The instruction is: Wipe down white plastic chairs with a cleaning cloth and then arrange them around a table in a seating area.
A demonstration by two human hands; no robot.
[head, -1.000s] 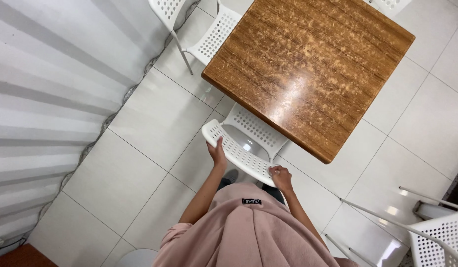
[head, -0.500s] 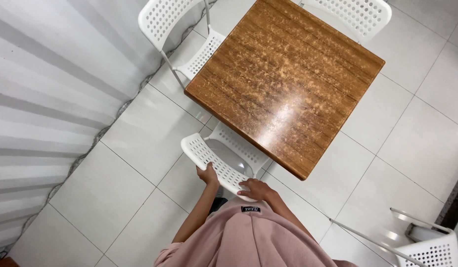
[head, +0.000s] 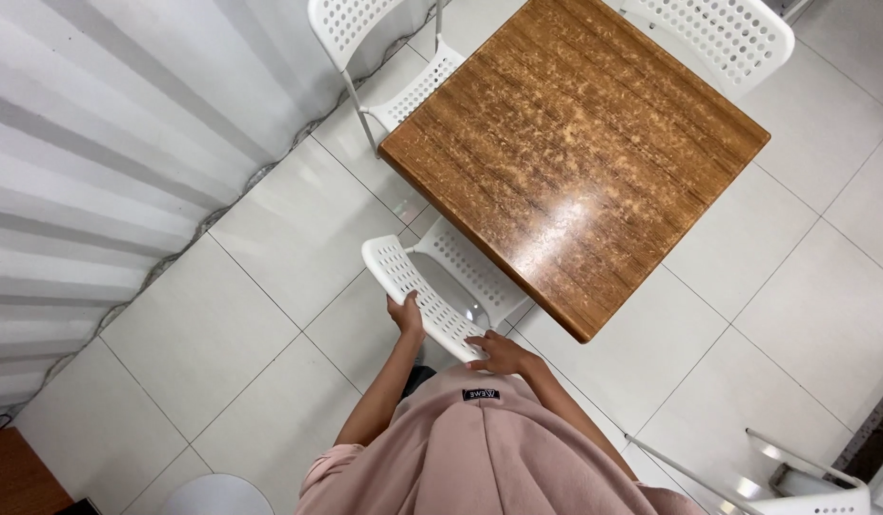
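Both hands have shifted along the white chair's backrest since the earlier frame.
Left hand (head: 406, 315) and right hand (head: 499, 354) grasp the backrest (head: 418, 296); its long axis spans both hands, wooden counter (head: 575, 153) just beyond.

Compared with one second earlier, we see the white perforated chair (head: 432, 291) drawn farther out from under the square wooden table (head: 575, 153), so that more of its seat and backrest now shows clear of the table edge. Our left hand (head: 406, 313) has shifted along the backrest's top rail, and our right hand (head: 499, 353) now lies near the rail's other end, closer to the body. The view itself has swung: the table sits higher in the frame, and two further white chairs (head: 384, 57) beyond it have come into sight.
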